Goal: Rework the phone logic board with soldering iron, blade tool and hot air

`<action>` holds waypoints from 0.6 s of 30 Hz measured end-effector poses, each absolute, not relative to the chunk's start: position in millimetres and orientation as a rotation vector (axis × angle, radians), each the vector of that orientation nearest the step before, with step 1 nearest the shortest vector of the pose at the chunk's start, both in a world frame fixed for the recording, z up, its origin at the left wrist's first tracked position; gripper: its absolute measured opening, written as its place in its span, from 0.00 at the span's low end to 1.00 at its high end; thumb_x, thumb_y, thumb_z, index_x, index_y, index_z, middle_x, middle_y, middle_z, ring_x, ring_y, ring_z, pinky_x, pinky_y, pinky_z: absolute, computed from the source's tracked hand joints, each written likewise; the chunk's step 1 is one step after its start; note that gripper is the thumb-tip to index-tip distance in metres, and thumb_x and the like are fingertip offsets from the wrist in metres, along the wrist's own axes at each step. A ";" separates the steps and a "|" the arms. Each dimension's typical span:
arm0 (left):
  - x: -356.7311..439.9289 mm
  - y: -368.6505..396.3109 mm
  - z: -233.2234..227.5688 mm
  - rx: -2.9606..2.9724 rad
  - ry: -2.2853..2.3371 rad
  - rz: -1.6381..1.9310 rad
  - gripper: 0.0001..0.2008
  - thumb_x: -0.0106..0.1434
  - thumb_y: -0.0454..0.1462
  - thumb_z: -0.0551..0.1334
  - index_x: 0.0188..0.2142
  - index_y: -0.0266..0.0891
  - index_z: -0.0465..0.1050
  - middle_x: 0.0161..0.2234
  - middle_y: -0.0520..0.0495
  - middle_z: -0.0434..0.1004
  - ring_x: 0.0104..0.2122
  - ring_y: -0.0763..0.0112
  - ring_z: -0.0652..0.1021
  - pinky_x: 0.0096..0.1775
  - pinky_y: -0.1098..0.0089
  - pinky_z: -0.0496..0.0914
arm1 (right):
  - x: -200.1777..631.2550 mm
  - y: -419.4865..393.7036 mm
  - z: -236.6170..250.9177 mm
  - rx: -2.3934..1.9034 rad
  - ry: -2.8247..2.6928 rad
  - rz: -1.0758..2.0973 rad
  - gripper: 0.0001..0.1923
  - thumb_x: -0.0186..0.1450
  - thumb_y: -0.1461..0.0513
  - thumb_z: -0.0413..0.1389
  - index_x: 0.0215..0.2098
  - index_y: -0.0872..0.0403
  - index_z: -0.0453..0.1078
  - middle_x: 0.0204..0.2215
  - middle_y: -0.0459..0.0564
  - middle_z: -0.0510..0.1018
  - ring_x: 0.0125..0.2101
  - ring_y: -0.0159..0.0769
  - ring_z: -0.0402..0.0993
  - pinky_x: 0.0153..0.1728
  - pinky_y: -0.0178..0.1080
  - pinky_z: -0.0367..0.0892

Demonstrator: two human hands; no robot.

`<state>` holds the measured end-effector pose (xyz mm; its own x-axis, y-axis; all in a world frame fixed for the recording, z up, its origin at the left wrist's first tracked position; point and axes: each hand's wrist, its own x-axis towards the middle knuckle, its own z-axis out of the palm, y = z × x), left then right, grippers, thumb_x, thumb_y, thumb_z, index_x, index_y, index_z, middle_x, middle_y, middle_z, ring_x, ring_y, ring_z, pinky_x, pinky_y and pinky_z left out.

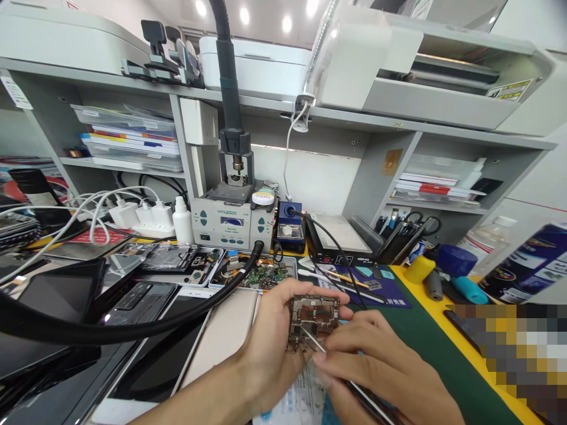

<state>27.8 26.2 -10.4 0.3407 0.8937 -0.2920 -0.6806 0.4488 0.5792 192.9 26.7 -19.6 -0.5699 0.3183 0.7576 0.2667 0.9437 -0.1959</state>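
The left hand [270,336] grips a small circuit board [313,321] between thumb and curled fingers, holding it upright above the bench, with the board's brown shielded face turned toward the camera. The right hand [376,366] is closed around thin metal tweezers [336,369], pinched between thumb and forefinger; their tip rests on the lower part of the board, just right of the left thumb.

Directly under both hands lies a green mat [425,348], and beneath the wrists a white printed sheet shows. Left of the left hand lie a pale gold phone back [225,336] and several opened phones, crossed by a thick black hose [133,330]. Beyond the left hand's fingers sits a tray of small green boards [266,274], and behind that a grey rework station [230,221] with 1 white bottle [182,219] beside it. Beyond the right hand lies a blue pad [376,289] with small tools, and farther right a yellow cylinder [419,268].
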 end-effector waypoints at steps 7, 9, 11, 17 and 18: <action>27.6 26.6 -10.4 0.371 0.636 1.055 0.22 0.66 0.42 0.55 0.41 0.26 0.83 0.36 0.35 0.84 0.30 0.65 0.79 0.35 0.71 0.70 | 194.0 26.1 -19.4 -0.414 -2.192 0.083 0.14 0.61 0.75 0.62 0.40 0.54 0.78 0.33 0.50 0.83 0.30 0.35 0.80 0.34 0.41 0.72; 27.9 26.7 -10.1 0.370 0.634 1.056 0.22 0.66 0.42 0.55 0.41 0.26 0.83 0.36 0.35 0.84 0.29 0.65 0.79 0.34 0.71 0.70 | 194.0 26.3 -17.7 -0.404 -2.215 0.084 0.13 0.61 0.75 0.62 0.40 0.55 0.78 0.33 0.50 0.83 0.31 0.35 0.81 0.34 0.40 0.72; 28.1 26.9 -9.7 0.379 0.629 1.058 0.23 0.66 0.42 0.55 0.41 0.26 0.83 0.35 0.35 0.84 0.30 0.65 0.79 0.34 0.71 0.70 | 193.2 26.2 -16.3 -0.397 -2.222 0.083 0.12 0.61 0.75 0.61 0.39 0.55 0.79 0.32 0.50 0.83 0.30 0.34 0.80 0.33 0.40 0.72; 27.8 25.8 -10.6 0.407 0.635 1.059 0.23 0.66 0.43 0.55 0.42 0.27 0.83 0.36 0.35 0.84 0.32 0.62 0.81 0.35 0.70 0.71 | 189.4 25.4 -17.1 -0.421 -2.151 0.059 0.12 0.60 0.75 0.61 0.36 0.54 0.78 0.30 0.49 0.83 0.27 0.34 0.80 0.31 0.40 0.72; 27.8 25.5 -11.1 0.412 0.637 1.065 0.23 0.66 0.43 0.55 0.42 0.27 0.83 0.36 0.35 0.84 0.32 0.62 0.81 0.36 0.70 0.71 | 189.5 25.6 -17.4 -0.418 -2.149 0.059 0.12 0.60 0.75 0.61 0.36 0.54 0.78 0.30 0.49 0.83 0.27 0.34 0.80 0.32 0.40 0.72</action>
